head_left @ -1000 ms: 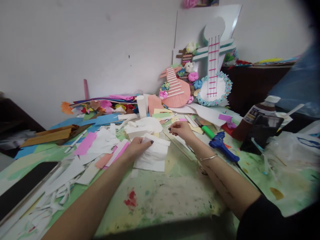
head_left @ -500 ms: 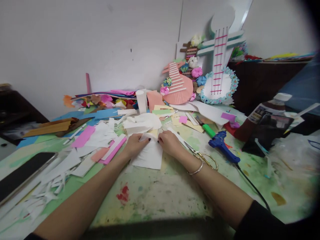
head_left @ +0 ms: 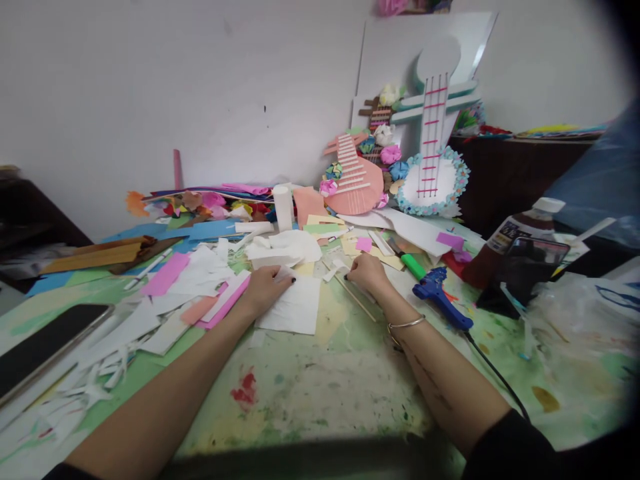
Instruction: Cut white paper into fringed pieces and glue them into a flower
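My left hand (head_left: 266, 292) holds the upper left edge of a creased white paper sheet (head_left: 296, 308), its thumb on top; the sheet lies flat on the table. To the right, clear of the sheet, my right hand (head_left: 369, 275) has its fingertips pinched together at a small white paper scrap (head_left: 333, 271). A thin wooden stick (head_left: 356, 299) lies just left of my right hand. Behind the sheet rests a crumpled heap of white paper (head_left: 285, 248). The scissors are mostly hidden behind my right wrist.
A blue glue gun (head_left: 443, 297) with a black cord lies right of my right hand. Beyond it stand a brown bottle (head_left: 520, 230) and a plastic bag (head_left: 575, 313). Paper scraps (head_left: 125, 327) and a phone (head_left: 47, 347) lie left. Paper instruments (head_left: 355, 180) lean at the back.
My right hand has moved right, away from the sheet and my left hand, with a small white scrap at its fingertips. A thin stick has come into view. My left hand stays on the sheet.
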Available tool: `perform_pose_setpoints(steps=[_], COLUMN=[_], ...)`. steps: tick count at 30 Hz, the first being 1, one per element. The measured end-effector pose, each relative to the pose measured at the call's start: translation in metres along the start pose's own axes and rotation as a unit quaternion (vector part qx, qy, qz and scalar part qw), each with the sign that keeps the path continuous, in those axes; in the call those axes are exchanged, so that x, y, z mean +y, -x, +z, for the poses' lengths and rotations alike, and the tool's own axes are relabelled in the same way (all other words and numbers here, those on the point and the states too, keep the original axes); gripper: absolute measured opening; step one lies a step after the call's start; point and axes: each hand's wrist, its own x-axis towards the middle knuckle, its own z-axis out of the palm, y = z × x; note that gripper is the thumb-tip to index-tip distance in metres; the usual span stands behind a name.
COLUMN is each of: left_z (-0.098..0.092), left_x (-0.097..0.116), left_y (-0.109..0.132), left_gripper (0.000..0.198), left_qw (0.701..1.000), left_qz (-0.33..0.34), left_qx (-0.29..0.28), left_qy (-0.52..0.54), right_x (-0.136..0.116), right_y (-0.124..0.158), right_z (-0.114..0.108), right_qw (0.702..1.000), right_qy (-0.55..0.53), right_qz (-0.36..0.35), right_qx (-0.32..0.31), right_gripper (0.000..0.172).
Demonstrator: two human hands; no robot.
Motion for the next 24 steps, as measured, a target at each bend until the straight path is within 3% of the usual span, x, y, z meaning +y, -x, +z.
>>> perform_pose_setpoints(steps=[5, 8, 12, 14, 16, 18, 20, 24], left_z=[0.002, 0.004, 0.007, 0.009, 0.012, 0.014, 0.014, 0.007], left_x=[0.001, 0.003, 0.013, 0.021, 0.028, 0.033, 0.037, 0.042], left_y=[0.002, 0.003, 0.010, 0.017, 0.024, 0.030, 0.033, 0.032], left_gripper=[0.030, 0.038, 0.054, 0.058, 0.062, 0.063, 0.057, 0.048], left_qw=[0.998, 0.995, 0.960, 0.942, 0.939, 0.947, 0.957, 0.952], left_qz=[0.050, 0.086, 0.237, 0.309, 0.339, 0.318, 0.259, 0.148], left_qx=[0.025, 0.042, 0.123, 0.099, 0.024, -0.040, -0.063, -0.090], left_qy=[-0.028, -0.035, -0.086, -0.087, -0.049, 0.020, 0.112, 0.254], right_x=[-0.001, -0.007, -0.030, -0.045, -0.058, -0.068, -0.072, -0.072], right_y=[-0.003, 0.000, 0.016, 0.030, 0.043, 0.053, 0.059, 0.062], right_z=[0.005, -0.001, -0.010, -0.010, -0.007, -0.003, 0.000, 0.000], right_qw=[0.997, 0.990, 0.973, 0.962, 0.945, 0.905, 0.870, 0.860], right_qy=[-0.065, -0.112, -0.165, -0.189, -0.222, -0.325, -0.400, -0.405], right_qz=[-0.032, -0.063, -0.141, -0.188, -0.238, -0.274, -0.289, -0.304], right_qx=[0.012, 0.053, 0.084, 0.066, 0.033, 0.009, 0.008, 0.058], right_gripper=[0.019, 0.025, 0.019, 0.020, 0.024, 0.024, 0.018, 0.015])
